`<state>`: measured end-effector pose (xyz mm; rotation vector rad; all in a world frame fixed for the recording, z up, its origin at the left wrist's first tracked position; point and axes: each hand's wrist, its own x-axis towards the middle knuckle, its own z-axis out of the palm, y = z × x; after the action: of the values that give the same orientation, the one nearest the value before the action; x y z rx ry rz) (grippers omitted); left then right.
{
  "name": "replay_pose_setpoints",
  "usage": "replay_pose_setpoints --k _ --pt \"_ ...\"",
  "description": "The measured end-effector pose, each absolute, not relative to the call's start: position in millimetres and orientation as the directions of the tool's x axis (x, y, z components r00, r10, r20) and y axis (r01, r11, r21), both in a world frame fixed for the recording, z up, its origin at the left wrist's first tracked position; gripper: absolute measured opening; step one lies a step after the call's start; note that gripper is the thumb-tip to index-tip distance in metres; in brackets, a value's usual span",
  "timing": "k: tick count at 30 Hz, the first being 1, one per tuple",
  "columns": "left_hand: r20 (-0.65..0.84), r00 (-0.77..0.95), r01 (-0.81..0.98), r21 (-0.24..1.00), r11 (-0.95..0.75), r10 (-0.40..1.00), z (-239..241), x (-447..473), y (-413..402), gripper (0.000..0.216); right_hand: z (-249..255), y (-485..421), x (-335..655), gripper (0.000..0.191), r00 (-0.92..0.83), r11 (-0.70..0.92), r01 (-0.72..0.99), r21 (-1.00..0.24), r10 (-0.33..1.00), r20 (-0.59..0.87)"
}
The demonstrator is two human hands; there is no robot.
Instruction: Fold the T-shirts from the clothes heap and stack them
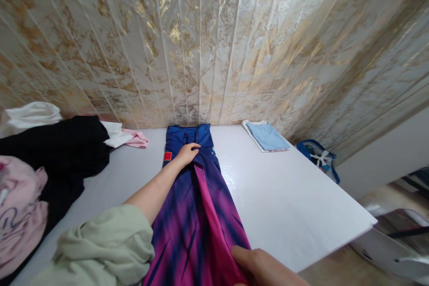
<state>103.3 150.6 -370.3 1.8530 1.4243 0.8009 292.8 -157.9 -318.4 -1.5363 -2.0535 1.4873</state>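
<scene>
A pair of navy and purple sports trousers (pixel 187 232) lies lengthwise on the white table. The waistband with its drawstring is at the far end, by the curtain. My left hand (pixel 188 154) is at the upper middle just below the drawstring, its fingers closed on the fabric there. Nearer to me, my right hand (pixel 258 263) grips the right leg's edge, which is lifted so that a pink strip of fabric shows. The lower ends of the legs run out of view. A small red patch (pixel 168 156) is on the trousers' left side.
Black clothing (pixel 77 143), a pink printed garment (pixel 20 214) and white fabric (pixel 33 114) are heaped on the left. Folded light-blue cloth (pixel 268 136) lies at the table's back right. Beyond the table's right edge is a blue-trimmed bag (pixel 318 156). A patterned curtain (pixel 201 44) hangs behind.
</scene>
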Motion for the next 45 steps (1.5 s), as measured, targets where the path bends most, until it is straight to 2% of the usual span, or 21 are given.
replay_pose_setpoints --k 4,9,11,17,20,23,28,32,34,37,39,45 --pt "0.090 0.235 0.553 0.806 -0.209 0.968 -366 100 145 0.034 -322 -162 271 0.028 -0.578 -0.061 0.483 -0.873 0.727 -0.371" --pt "0.121 0.222 0.577 0.784 -0.230 0.968 -364 96 129 0.049 -331 -167 269 0.043 -0.518 0.018 0.540 -0.842 0.795 -0.315" --pt "0.146 0.199 0.602 0.762 -0.238 0.969 -365 92 119 0.054 -332 -170 271 0.041 -0.525 0.050 0.558 -0.829 0.794 -0.305" --pt "0.138 0.136 0.676 0.711 -0.194 0.981 -366 66 90 0.037 -322 -172 265 0.029 -0.612 0.162 0.554 -0.817 0.745 -0.267" --pt "0.093 0.182 0.677 0.710 -0.194 0.979 -367 53 76 0.029 -311 -173 257 0.031 -0.637 0.215 0.518 -0.828 0.743 -0.206" --pt "0.083 0.250 0.659 0.716 -0.232 0.965 -366 46 60 0.030 -301 -177 250 0.038 -0.642 0.181 0.487 -0.854 0.738 -0.210" --pt "0.081 0.305 0.674 0.686 -0.275 0.949 -356 54 37 0.051 -296 -186 244 0.050 -0.659 0.143 0.473 -0.869 0.713 -0.241" --pt "0.070 0.191 0.838 0.508 -0.200 0.979 -348 83 28 0.085 -302 -192 241 0.048 -0.742 0.182 0.397 -0.899 0.641 -0.198" --pt "0.097 0.114 0.865 0.480 -0.147 0.989 -347 97 29 0.077 -307 -195 240 0.046 -0.762 0.199 0.370 -0.907 0.623 -0.174" --pt "0.112 0.036 0.845 0.527 -0.090 0.993 -350 103 39 0.047 -313 -201 241 0.045 -0.757 0.213 0.375 -0.902 0.633 -0.165" --pt "0.094 0.005 0.822 0.566 -0.057 0.996 -354 96 51 0.036 -313 -204 244 0.043 -0.739 0.184 0.388 -0.903 0.648 -0.185" --pt "0.024 -0.001 0.726 0.688 -0.016 1.000 -358 63 67 0.035 -307 -209 255 0.026 -0.581 0.047 0.443 -0.895 0.776 -0.247"
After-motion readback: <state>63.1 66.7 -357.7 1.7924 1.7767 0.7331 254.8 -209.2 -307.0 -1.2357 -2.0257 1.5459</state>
